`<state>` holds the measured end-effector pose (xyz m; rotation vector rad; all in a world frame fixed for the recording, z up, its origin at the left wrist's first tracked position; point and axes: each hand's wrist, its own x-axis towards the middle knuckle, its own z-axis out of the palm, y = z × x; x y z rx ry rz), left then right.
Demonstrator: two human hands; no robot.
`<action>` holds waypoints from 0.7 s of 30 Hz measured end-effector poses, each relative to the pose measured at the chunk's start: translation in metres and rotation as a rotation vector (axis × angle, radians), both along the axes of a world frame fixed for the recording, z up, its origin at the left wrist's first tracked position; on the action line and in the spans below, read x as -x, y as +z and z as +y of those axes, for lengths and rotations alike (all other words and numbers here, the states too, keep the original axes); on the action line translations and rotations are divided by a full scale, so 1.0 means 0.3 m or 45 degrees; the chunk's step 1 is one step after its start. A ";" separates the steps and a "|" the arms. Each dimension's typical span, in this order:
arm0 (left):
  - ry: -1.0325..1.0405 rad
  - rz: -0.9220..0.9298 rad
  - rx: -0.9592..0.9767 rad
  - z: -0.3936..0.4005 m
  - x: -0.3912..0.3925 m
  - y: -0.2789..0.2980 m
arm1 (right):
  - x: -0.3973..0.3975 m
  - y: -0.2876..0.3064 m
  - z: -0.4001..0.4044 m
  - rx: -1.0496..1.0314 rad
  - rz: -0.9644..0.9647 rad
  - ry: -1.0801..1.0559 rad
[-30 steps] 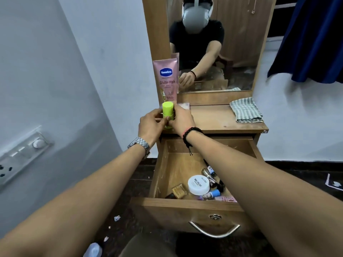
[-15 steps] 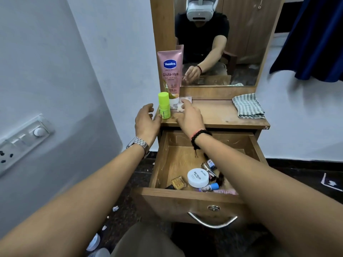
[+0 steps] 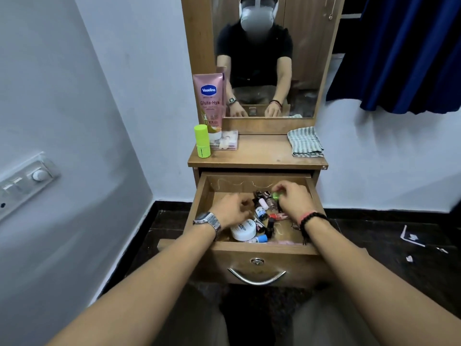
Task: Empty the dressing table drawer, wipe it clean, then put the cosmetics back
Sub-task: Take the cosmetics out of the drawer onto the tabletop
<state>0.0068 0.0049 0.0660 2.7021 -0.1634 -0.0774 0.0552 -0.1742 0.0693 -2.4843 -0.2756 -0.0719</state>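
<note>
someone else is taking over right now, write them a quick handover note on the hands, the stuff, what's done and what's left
Left hand: in the open drawer, fingers curled over the small bottles; can't tell if it grips anything.
Right hand: in the drawer, pinching a small green-capped item.
On the table top: pink lotion tube, green stick, small clear packet, folded striped cloth.
In the drawer: white round jar, blue-capped tube, several little bottles.
Done: three items moved out.
Left: take out the rest, wipe the drawer, put everything back.
</note>
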 end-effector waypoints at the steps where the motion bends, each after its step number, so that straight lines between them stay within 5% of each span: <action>1: -0.042 0.051 0.019 0.001 -0.001 -0.004 | -0.003 -0.003 0.002 -0.006 -0.017 0.012; 8: -0.191 0.303 -0.087 0.011 0.007 -0.031 | -0.002 -0.032 0.007 0.080 0.050 0.146; 14: -0.062 -0.024 -0.021 0.010 0.006 -0.025 | 0.005 -0.036 0.022 -0.007 0.034 0.210; 21: 0.091 -0.500 0.435 0.009 0.015 0.016 | 0.043 -0.011 0.048 -0.159 -0.010 0.649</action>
